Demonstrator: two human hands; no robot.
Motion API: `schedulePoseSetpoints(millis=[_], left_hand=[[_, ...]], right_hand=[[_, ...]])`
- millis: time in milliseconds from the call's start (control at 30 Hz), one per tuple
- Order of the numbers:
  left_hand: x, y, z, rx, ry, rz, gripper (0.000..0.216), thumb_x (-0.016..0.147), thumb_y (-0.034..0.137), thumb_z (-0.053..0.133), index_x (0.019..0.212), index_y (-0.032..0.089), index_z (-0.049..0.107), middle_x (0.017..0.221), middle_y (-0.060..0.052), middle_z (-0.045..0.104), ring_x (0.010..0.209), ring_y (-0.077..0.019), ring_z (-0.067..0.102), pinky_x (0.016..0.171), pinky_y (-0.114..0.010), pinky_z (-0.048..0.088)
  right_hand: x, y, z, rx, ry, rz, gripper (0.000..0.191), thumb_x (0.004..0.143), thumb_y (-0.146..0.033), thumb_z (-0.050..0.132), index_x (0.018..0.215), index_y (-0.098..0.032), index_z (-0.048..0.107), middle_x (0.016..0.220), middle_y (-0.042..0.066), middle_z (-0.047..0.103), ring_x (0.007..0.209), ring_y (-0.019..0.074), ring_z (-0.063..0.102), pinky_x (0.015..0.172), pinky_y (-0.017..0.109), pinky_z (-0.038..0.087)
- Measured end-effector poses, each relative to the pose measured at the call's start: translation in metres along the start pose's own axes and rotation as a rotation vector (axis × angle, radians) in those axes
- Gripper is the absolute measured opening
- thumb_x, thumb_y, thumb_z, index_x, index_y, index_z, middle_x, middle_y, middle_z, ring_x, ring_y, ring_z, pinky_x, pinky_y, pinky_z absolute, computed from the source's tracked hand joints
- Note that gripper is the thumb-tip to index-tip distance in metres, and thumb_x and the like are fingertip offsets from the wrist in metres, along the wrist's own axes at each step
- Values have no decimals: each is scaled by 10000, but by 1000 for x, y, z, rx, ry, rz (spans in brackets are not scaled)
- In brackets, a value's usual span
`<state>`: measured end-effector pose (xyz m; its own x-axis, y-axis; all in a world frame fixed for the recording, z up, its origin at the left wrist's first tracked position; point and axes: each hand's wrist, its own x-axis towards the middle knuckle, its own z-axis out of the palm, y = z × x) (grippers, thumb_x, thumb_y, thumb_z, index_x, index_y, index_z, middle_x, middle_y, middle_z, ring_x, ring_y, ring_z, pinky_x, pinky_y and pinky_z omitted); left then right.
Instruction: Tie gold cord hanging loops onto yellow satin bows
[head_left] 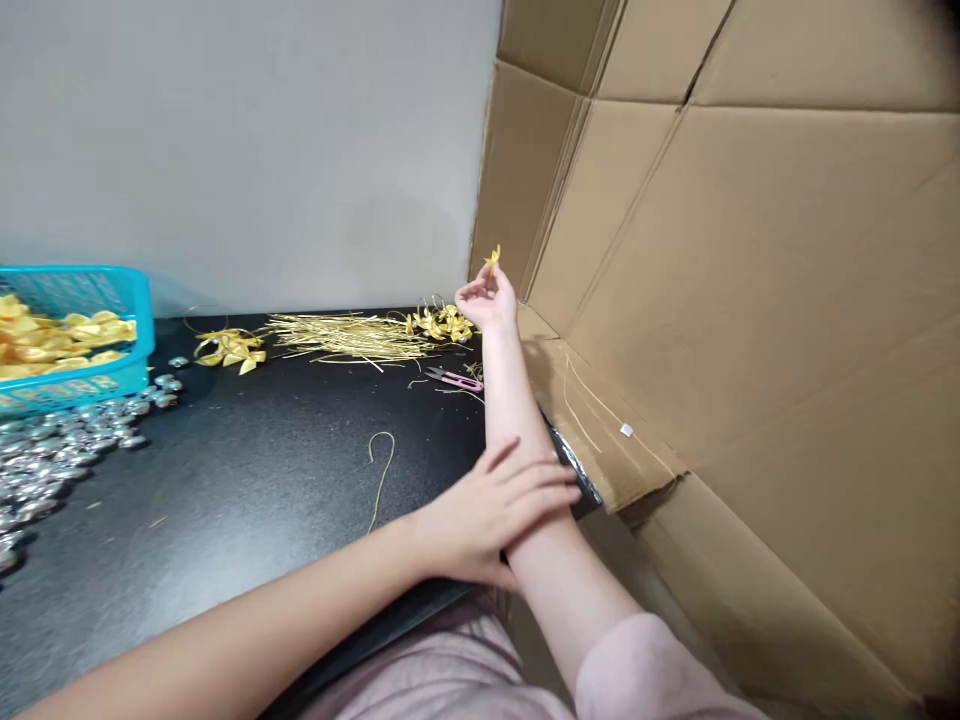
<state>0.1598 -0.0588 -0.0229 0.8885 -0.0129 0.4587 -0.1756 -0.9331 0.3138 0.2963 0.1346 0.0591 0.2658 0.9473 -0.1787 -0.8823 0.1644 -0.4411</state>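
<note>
My right hand (487,298) is stretched out to the far edge of the black table (247,480), fingers pinched on a small yellow ribbon bow (493,259) held up in the air. Just below it lies a pile of yellow bows (442,322). My left hand (495,505) lies flat on my right forearm, fingers spread, holding nothing. Beside the bows lies a bundle of gold wire ties (345,337). Pink thread snips (455,379) lie near my right wrist.
A turquoise basket (112,290) of yellow ribbon stands at the far left, with several silver wrapped pieces (52,450) scattered before it. More bows (229,348) and a loose gold wire (382,475) lie on the table. Large cardboard sheets (735,270) wall in the right side.
</note>
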Motion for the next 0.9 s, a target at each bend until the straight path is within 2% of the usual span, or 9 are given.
schedulePoseSetpoints(millis=[100, 233, 400, 500, 600, 733, 800, 900], left_hand=[[-2, -14, -8, 96, 15, -116, 936, 725, 621, 599, 1437, 97, 290, 1486, -231, 363, 1397, -385, 255, 1136, -560, -11], [0, -12, -10, 138, -17, -103, 901, 731, 545, 620, 1445, 105, 291, 1507, -213, 340, 1414, -385, 221, 1139, -575, -5], [6, 18, 11, 69, -64, 83, 592, 841, 247, 536, 1386, 87, 368, 1401, -157, 511, 1381, -259, 337, 1179, -490, 113], [9, 43, 28, 58, 62, 104, 486, 896, 241, 492, 1337, 48, 427, 1303, -135, 598, 1292, -253, 438, 1149, -431, 268], [14, 64, 36, 135, 220, 161, 359, 940, 215, 453, 1271, 99, 528, 1282, -47, 631, 1228, -211, 488, 1144, -386, 301], [24, 78, 32, 309, 296, 294, 355, 972, 251, 388, 1258, 208, 593, 1308, 33, 615, 1215, -145, 507, 1105, -284, 374], [29, 81, 27, 389, 296, 381, 400, 974, 246, 324, 1233, 255, 628, 1347, 77, 578, 1237, -129, 500, 1070, -230, 412], [34, 83, 22, 480, 267, 483, 499, 956, 206, 238, 1159, 299, 684, 1330, 129, 579, 1282, -71, 465, 1062, -145, 395]], right_hand=[[8, -10, -14, 24, 29, -23, 318, 907, -218, 499, 590, -192, 514, 448, -92, 549, 387, 49, 380, 499, 196, 363], [15, -18, -27, 55, 43, -45, 319, 920, -211, 483, 602, -198, 512, 453, -102, 561, 389, 57, 392, 527, 210, 391], [19, -24, -37, 76, 58, -73, 321, 934, -203, 451, 620, -202, 513, 435, -110, 552, 374, 61, 378, 513, 205, 387], [19, -31, -41, 92, 69, -92, 337, 941, -210, 444, 609, -199, 498, 418, -112, 537, 363, 58, 364, 495, 195, 373], [19, -38, -45, 111, 76, -116, 360, 949, -232, 435, 594, -197, 483, 409, -112, 524, 358, 57, 358, 485, 191, 368], [20, -45, -49, 124, 75, -133, 366, 943, -234, 433, 583, -198, 485, 413, -109, 520, 366, 58, 365, 492, 195, 381], [21, -49, -51, 130, 73, -138, 368, 941, -232, 428, 579, -198, 486, 412, -109, 519, 365, 58, 361, 491, 194, 381], [22, -54, -55, 138, 72, -153, 374, 940, -234, 416, 574, -200, 486, 407, -108, 510, 364, 60, 354, 489, 192, 381]])
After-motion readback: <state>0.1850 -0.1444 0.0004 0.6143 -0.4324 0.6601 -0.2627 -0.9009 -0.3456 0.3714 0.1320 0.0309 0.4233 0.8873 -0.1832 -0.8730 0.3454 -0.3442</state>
